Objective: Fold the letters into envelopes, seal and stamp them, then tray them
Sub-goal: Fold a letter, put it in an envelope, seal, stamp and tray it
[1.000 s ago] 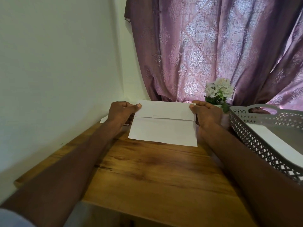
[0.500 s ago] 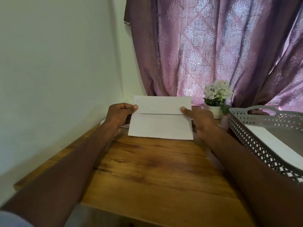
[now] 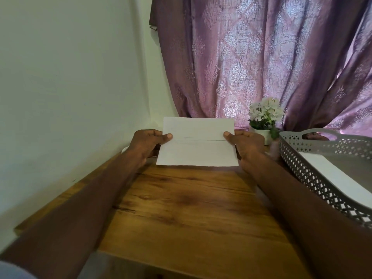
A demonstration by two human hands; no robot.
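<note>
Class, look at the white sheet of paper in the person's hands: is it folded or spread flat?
Folded. The white sheet of paper shows a straight crease line across its middle, with the left hand and right hand pinching its ends.

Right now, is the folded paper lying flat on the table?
No, both the left hand and right hand hold the paper up.

table (image 3: pixel 181 218) wood, 6 o'clock | wall (image 3: pixel 70 77) pale, 9 o'clock | curtain (image 3: pixel 261 57) purple patterned, 1 o'clock | potted white flowers (image 3: pixel 264 114) before curtain, 3 o'clock
</note>
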